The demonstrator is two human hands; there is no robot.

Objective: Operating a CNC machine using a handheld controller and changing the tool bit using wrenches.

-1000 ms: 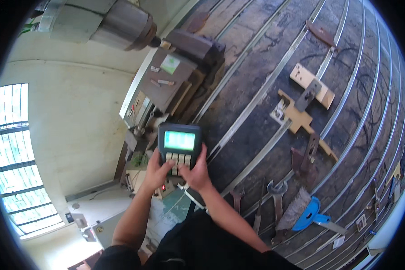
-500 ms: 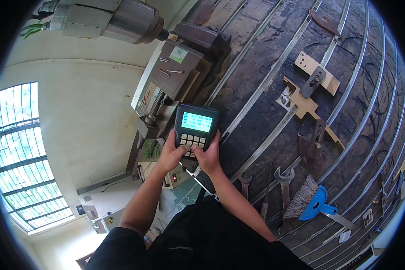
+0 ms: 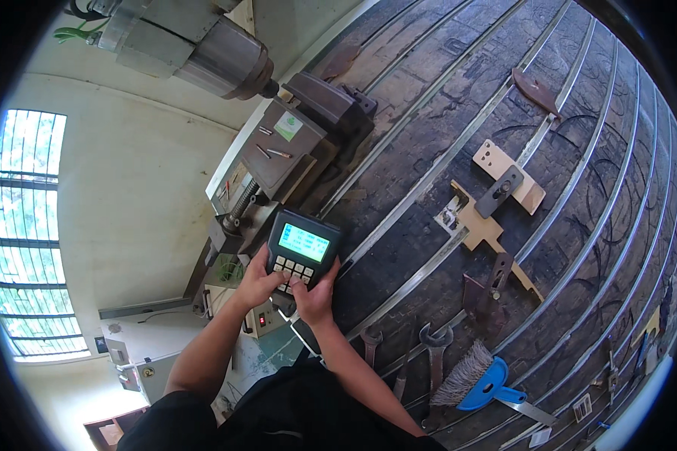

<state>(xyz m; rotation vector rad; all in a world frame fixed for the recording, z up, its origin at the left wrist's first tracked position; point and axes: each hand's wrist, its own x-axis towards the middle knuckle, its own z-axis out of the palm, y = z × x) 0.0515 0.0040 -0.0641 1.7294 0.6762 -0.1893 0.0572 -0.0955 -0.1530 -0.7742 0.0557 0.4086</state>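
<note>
Holds boxy black handheld controller [image 3: 302,258] in left hand [image 3: 259,286] and right hand [image 3: 314,301], with grip closed on both sides, in front of left edge of dark slotted metal surface [image 3: 421,143]. Covers lower square cream keys [image 3: 299,268] with thumbs [image 3: 299,286]. Can't see fingers behind controller. Can't make out fine text on glowing cyan screen [image 3: 304,240]. Loses grey cylindrical machine head [image 3: 229,60] partly at top.
</note>
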